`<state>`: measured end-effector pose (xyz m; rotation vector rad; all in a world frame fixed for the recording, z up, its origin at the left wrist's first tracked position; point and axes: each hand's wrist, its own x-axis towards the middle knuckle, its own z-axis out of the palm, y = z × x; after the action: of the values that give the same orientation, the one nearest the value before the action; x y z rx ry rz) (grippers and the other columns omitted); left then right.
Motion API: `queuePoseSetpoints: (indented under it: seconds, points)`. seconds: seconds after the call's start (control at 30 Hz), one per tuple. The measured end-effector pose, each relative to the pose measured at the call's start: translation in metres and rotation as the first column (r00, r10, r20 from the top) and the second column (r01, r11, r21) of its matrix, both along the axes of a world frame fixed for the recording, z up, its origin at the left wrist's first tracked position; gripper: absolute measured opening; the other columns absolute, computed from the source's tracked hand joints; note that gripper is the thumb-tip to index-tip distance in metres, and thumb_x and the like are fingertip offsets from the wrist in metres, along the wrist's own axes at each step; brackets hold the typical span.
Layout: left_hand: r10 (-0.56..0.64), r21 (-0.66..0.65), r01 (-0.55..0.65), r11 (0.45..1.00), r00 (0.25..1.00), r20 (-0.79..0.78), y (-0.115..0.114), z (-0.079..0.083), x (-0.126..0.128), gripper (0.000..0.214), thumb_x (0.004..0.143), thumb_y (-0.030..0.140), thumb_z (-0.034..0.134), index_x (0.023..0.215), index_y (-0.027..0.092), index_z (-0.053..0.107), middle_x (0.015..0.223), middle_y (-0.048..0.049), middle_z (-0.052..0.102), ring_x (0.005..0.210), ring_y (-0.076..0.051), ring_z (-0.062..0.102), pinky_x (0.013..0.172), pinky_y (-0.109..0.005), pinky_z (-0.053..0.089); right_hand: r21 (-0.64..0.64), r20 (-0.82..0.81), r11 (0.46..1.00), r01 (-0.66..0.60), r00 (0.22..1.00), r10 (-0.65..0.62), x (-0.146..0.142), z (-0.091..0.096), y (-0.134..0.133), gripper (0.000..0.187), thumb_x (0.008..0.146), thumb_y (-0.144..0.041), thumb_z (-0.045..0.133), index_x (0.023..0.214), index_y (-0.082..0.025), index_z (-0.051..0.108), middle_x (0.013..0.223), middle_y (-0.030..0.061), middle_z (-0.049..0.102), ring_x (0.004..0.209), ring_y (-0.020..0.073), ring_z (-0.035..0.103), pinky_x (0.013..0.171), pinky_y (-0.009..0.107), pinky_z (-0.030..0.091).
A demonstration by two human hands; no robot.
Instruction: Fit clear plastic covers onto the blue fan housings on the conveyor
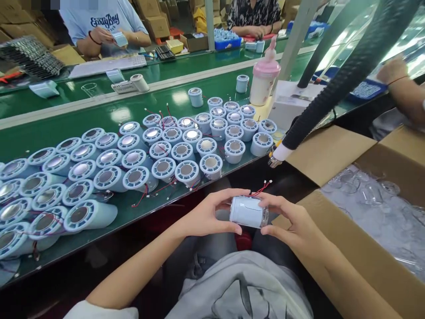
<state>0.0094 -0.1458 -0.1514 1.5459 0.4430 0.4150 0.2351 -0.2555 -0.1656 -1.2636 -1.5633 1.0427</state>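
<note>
Both hands hold one pale blue cylinder (248,211) on its side, just off the near edge of the green table (99,113) and above the person's lap. The left hand (212,215) grasps its left end, thumb below and fingers curled over the top. The right hand (292,221) grasps the right end, where a clear cap shows, with the fingers wrapped around it. Thin red wires (260,188) rise from the top of the cylinder between the two hands.

Around the cylinder there is open room: the table edge runs close behind it, and the lap lies below. To its right, the flap of an open cardboard box (332,153) stands near the right hand, and the box's near wall runs along beside the right forearm. Clear plastic parts (375,199) fill the box.

Beyond the table edge, a dense crowd of like cylinders (159,148) stands and lies, ends up, with wires trailing toward the edge. A black ribbed hose (345,75) slants down from the upper right, its tip ending just above the table edge, well behind the right hand. Farther back on the table stands a pink-capped bottle (264,77). Across the table, other people's hands work on their own parts.
</note>
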Motion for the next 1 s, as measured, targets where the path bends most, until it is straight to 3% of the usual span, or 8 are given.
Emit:
queuePoseSetpoints:
  seconds: [0.17, 0.47, 0.73, 0.87, 1.0]
  points:
    - [0.005, 0.108, -0.006, 0.994, 1.000, 0.008, -0.011, 0.008, -0.013, 0.073, 0.068, 0.021, 0.083, 0.135, 0.027, 0.053, 0.137, -0.0102, 0.055, 0.125, -0.027, 0.054, 0.100, -0.036, 0.049, -0.171, -0.091, 0.984, -0.055, 0.995, 0.040, -0.008, 0.019, -0.005, 0.038, 0.085, -0.031, 0.073, 0.118, -0.034, 0.055, 0.127, 0.0020, 0.059, 0.111, 0.0222, 0.062, 0.097, 0.036, 0.051]
    - [-0.001, 0.309, -0.013, 0.951, 0.999, 0.047, -0.011, 0.015, -0.019, 0.078, 0.063, 0.014, 0.085, 0.133, 0.027, 0.055, 0.139, -0.0076, 0.056, 0.128, -0.024, 0.051, 0.110, -0.035, 0.039, -0.372, -0.421, 0.911, -0.181, 0.907, 0.008, -0.016, 0.025, -0.001, 0.033, 0.087, -0.041, 0.070, 0.116, -0.031, 0.056, 0.107, 0.0003, 0.062, 0.097, 0.0154, 0.060, 0.079, 0.022, 0.053]
    - [0.008, 0.323, -0.019, 0.946, 0.999, 0.034, -0.014, 0.015, -0.023, 0.077, 0.065, 0.017, 0.084, 0.135, 0.028, 0.054, 0.140, -0.0084, 0.055, 0.128, -0.026, 0.052, 0.110, -0.038, 0.039, -0.470, -0.528, 0.864, -0.181, 0.842, -0.111, -0.023, 0.021, 0.003, 0.035, 0.086, -0.049, 0.069, 0.107, -0.024, 0.057, 0.085, -0.0022, 0.064, 0.070, 0.0107, 0.063, 0.064, 0.020, 0.055]
    - [0.012, 0.305, -0.015, 0.952, 1.000, 0.011, -0.014, 0.015, -0.025, 0.072, 0.067, 0.022, 0.083, 0.133, 0.028, 0.055, 0.140, -0.0091, 0.054, 0.129, -0.029, 0.051, 0.111, -0.042, 0.038, -0.544, -0.531, 0.822, -0.171, 0.828, -0.180, -0.029, 0.016, 0.004, 0.042, 0.085, -0.056, 0.065, 0.105, -0.020, 0.054, 0.077, -0.0009, 0.066, 0.061, 0.0137, 0.066, 0.059, 0.025, 0.057]
    - [0.016, 0.284, -0.018, 0.959, 1.000, 0.007, -0.015, 0.015, -0.027, 0.072, 0.067, 0.024, 0.083, 0.133, 0.028, 0.056, 0.141, -0.0097, 0.054, 0.129, -0.030, 0.050, 0.111, -0.043, 0.038, -0.578, -0.553, 0.790, -0.203, 0.809, -0.197, -0.034, 0.014, 0.006, 0.043, 0.086, -0.059, 0.059, 0.097, -0.019, 0.051, 0.066, 0.0013, 0.068, 0.056, 0.0162, 0.068, 0.050, 0.022, 0.054]
